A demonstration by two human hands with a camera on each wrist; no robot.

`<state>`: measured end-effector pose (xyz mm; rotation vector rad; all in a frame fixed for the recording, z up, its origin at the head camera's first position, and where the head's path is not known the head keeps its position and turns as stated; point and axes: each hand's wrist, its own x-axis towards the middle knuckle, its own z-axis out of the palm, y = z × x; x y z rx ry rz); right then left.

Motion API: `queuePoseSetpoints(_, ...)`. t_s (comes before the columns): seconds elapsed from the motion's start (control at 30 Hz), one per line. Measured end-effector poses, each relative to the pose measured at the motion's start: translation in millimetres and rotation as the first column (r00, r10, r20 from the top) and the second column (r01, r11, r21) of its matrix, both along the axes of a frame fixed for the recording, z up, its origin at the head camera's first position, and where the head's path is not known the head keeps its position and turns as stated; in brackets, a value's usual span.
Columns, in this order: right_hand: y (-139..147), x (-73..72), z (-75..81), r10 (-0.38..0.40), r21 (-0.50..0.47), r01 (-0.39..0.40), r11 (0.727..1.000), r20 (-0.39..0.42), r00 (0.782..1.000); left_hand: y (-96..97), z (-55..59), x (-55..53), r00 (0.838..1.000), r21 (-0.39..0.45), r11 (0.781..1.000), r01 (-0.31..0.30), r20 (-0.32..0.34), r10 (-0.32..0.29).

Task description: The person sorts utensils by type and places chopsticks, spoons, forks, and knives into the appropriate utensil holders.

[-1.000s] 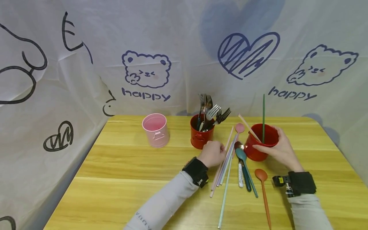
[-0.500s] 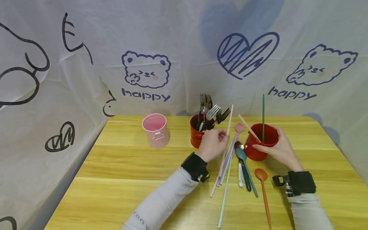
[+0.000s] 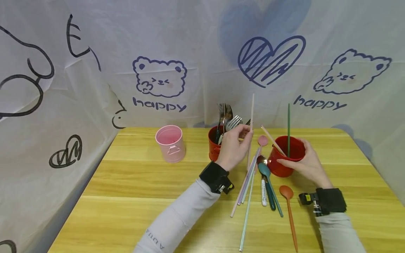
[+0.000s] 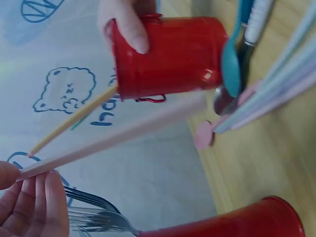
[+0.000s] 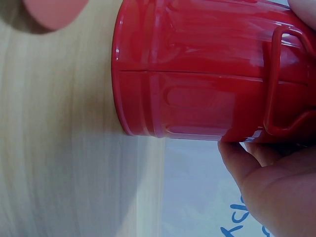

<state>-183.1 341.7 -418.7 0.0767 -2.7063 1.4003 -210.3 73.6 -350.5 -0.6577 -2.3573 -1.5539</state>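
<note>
My left hand (image 3: 234, 147) pinches a pale pink chopstick (image 3: 252, 112) upright between thumb and fingers, beside the fork bucket. In the left wrist view that chopstick (image 4: 113, 133) slants across, held near one end. My right hand (image 3: 313, 167) grips the rim of a red bucket (image 3: 281, 167), thumb at the near side and fingers at the far side. A green chopstick (image 3: 289, 130) and a pale pink-beige stick (image 3: 272, 140) lean inside this bucket. Several pink, purple and mint chopsticks (image 3: 248, 200) lie in a loose bundle between my hands.
A second red bucket (image 3: 213, 146) holds several forks (image 3: 227, 113). Further left stands a pink bucket (image 3: 174, 151). Near the right bucket lie a teal spoon (image 3: 265, 170), a pink spoon (image 3: 262, 140), an orange spoon (image 3: 286, 192) and a white-handled utensil (image 3: 264, 193).
My left hand has picked the pale pink chopstick from the bundle and raised it upward, away from the table. My right hand stays on the red bucket.
</note>
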Motion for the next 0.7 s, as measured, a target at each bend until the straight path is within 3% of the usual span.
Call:
queuePoseSetpoints(0.27,0,-1.2,-2.3,0.0,0.001,0.0,1.0,-0.005,1.0,5.0,14.0,5.9,0.998,0.151,0.987,0.048,-0.055,-0.041)
queuePoseSetpoints(0.43,0,-1.8,-3.2,0.003,-0.001,-0.003,1.0,-0.017,1.0,9.7,20.1,10.3,0.99,0.213,0.973,0.089,-0.129,-0.062)
queuePoseSetpoints(0.7,0,-3.2,-4.9,0.002,-0.004,-0.002,1.0,-0.007,1.0,18.2,25.9,9.8,0.979,0.212,0.974,0.078,-0.203,-0.034)
